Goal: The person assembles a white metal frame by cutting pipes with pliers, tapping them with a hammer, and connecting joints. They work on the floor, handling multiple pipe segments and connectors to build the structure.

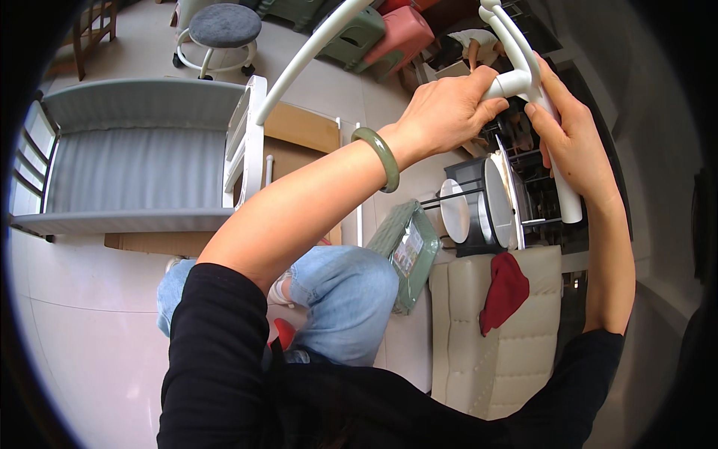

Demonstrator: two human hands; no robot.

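Note:
My left hand (445,112), with a green bangle (383,159) at its wrist, is closed round a short side arm of a white tube frame piece (570,198) at the upper right. On the same piece, my right hand (574,142) wraps the long straight tube just below the joint. The tube's lower end sticks out below that hand, and its upper part bends away near the picture's top edge. At the left lies a grey fabric rack (142,172) with white end frames. A curved white pole (310,52) rises from it past the top edge.
Flat cardboard (303,127) lies behind the rack. A round grey stool (224,26) and green and pink plastic stools (396,37) stand farther back. Near my knee are a green basket (419,262) and a beige padded seat (516,359) with a red cloth (505,292). Another person (479,46) is at the back.

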